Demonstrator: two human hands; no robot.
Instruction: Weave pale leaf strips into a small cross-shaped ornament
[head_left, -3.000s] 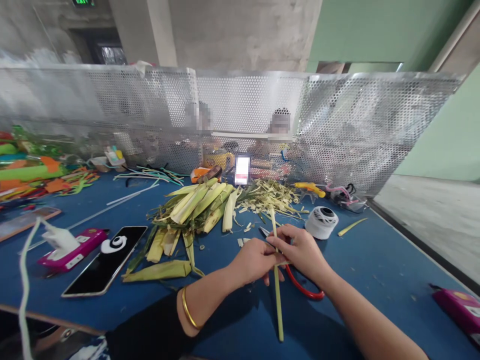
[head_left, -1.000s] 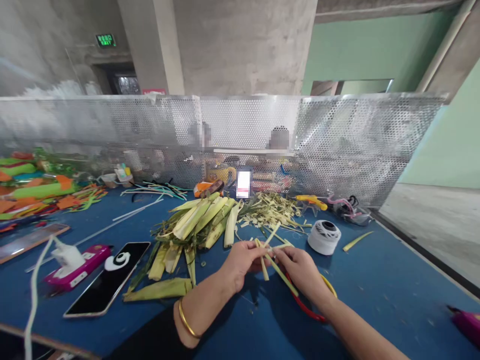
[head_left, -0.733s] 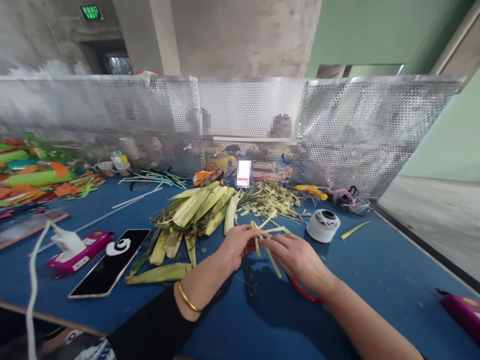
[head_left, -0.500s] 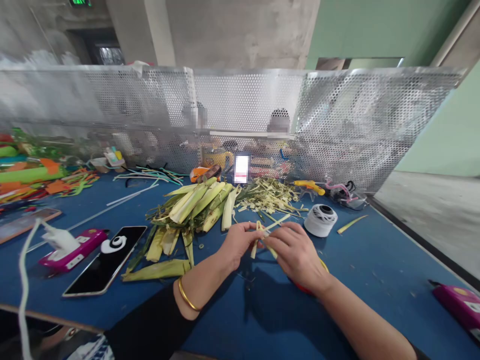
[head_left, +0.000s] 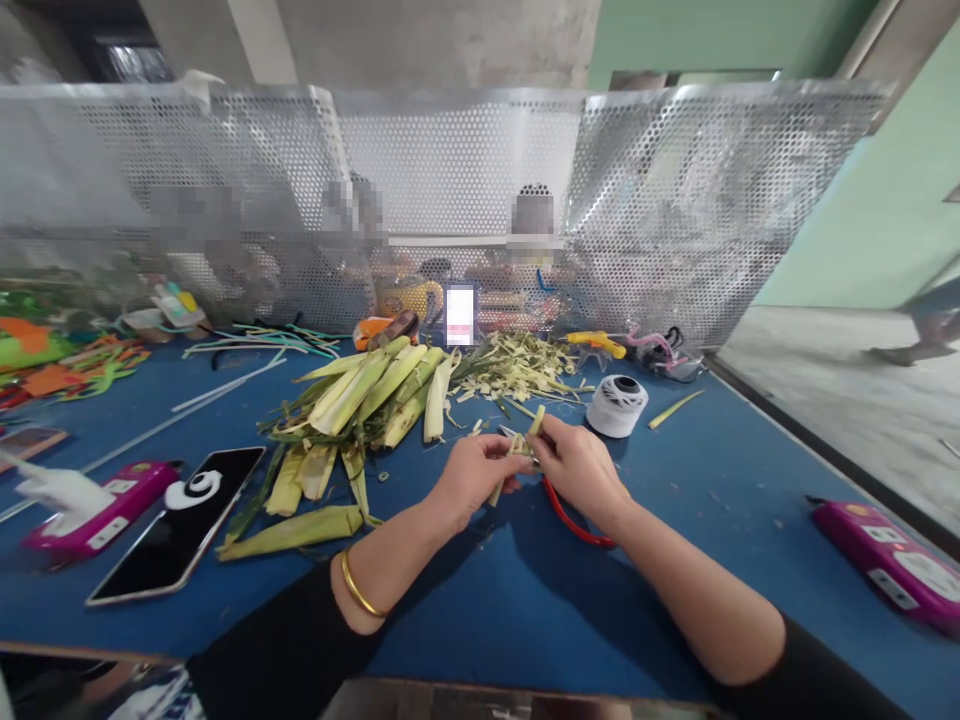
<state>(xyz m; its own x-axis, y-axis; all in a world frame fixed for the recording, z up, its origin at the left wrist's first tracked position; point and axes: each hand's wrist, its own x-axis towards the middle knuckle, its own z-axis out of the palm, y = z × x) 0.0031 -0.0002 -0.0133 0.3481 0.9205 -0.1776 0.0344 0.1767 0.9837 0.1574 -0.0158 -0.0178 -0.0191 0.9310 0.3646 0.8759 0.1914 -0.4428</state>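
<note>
Forearms (head_left: 409, 528) angled inward; my left hand (head_left: 474, 476) pinches husk strips (head_left: 519, 447), thumb and fingers nearly together; my right hand (head_left: 581, 468), knuckles up, fingers curled, grips their upright end.

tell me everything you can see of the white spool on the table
The white spool is squat and round, apparently wound with thread, with a dark opening at its top and dark marks around the upper part. It sits upright on the blue table, just beyond the right hand, left of a lone green strip. The hand is not holding it; whether they touch is hard to tell. No loose thread end is discernible.
</note>
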